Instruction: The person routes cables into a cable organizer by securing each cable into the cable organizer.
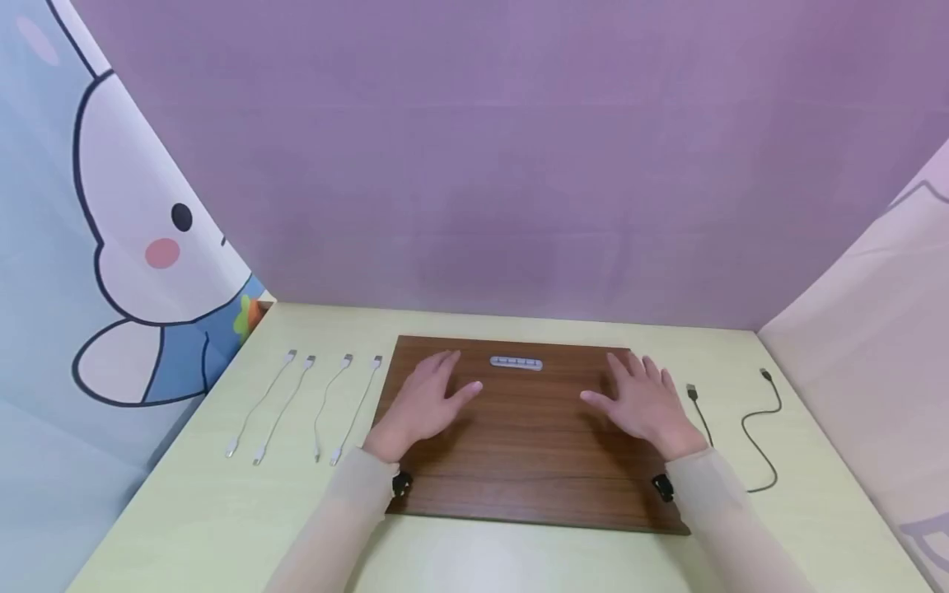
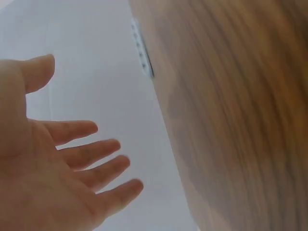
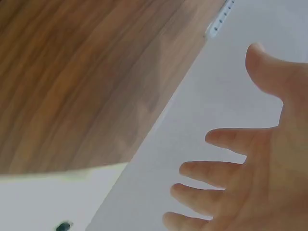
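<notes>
My left hand point(image 1: 426, 398) hovers above the left part of a dark brown wood-grain board point(image 1: 534, 445), fingers spread and holding nothing. Over the board's right part is my right hand point(image 1: 647, 401), also with spread fingers and an empty palm. A small white slotted strip point(image 1: 516, 363), like a cable holder, lies near the board's far edge, between the two hands and touched by neither. In the left wrist view the strip point(image 2: 142, 48) appears beyond the thumb; the right wrist view shows part of it point(image 3: 219, 20) at the top.
Several white USB cables point(image 1: 359, 412) lie side by side on the pale table point(image 1: 185, 511), left of the board. On the right are two dark cables, a curvy one point(image 1: 764, 449) and another point(image 1: 700, 410) partly hidden by the right arm. Purple cloth point(image 1: 519, 165) hangs behind the table.
</notes>
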Motion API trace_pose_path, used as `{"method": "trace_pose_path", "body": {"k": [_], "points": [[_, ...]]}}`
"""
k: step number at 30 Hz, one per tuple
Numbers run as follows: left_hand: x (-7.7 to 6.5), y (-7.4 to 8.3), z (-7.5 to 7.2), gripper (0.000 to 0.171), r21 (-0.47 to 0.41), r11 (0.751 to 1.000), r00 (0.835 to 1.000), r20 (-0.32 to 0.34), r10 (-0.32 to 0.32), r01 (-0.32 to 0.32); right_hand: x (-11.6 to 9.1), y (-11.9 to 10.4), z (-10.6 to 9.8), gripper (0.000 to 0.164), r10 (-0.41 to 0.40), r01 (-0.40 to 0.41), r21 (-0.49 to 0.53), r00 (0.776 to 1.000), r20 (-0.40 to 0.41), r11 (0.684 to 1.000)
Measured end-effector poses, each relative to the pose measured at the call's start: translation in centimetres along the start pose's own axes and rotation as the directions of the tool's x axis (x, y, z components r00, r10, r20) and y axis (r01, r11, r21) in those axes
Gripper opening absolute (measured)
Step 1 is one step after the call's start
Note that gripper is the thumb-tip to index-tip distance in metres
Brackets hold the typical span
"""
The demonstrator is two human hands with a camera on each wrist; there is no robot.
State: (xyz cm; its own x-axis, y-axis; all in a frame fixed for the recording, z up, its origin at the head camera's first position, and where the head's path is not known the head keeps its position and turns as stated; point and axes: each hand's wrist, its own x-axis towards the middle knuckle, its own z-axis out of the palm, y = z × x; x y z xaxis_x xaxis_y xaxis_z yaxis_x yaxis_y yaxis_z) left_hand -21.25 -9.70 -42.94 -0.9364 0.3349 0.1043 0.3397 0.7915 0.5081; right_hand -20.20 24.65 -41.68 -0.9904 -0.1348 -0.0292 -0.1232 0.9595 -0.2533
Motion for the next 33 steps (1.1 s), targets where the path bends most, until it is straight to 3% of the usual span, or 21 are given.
{"method": "trace_pose_path", "body": {"k": [3,11,16,23,33], "points": [[0.0,0.5,0.2,0.073,-0.072,0.997,1.0,0.013,-0.007,0.008,0.0,0.7,-0.3,0.094,-0.012,0.012,-0.018,1.0,0.004,1.0],[0.0,2.0,0.4,0.064,-0.063,0.997,0.998,0.049,-0.049,0.052,-0.1,2.8,-0.8,0.068,-0.003,0.004,-0.055,1.0,0.003,0.998],[0.0,2.5,0.6,0.063,-0.104,0.994,0.997,0.075,-0.03,0.038,-0.5,4.3,-1.3,0.057,0.013,-0.013,-0.061,1.0,-0.005,0.998],[0.0,2.9,0.5,0.049,-0.305,0.951,0.999,0.029,-0.044,0.051,-1.1,6.0,-1.9,0.053,0.033,-0.032,-0.063,0.999,0.005,0.997],[0.9,4.6,1.5,0.042,-0.376,0.918,0.992,0.063,-0.11,0.125,-0.6,7.9,-2.3,0.049,0.042,-0.039,-0.092,0.998,0.035,0.995]]}}
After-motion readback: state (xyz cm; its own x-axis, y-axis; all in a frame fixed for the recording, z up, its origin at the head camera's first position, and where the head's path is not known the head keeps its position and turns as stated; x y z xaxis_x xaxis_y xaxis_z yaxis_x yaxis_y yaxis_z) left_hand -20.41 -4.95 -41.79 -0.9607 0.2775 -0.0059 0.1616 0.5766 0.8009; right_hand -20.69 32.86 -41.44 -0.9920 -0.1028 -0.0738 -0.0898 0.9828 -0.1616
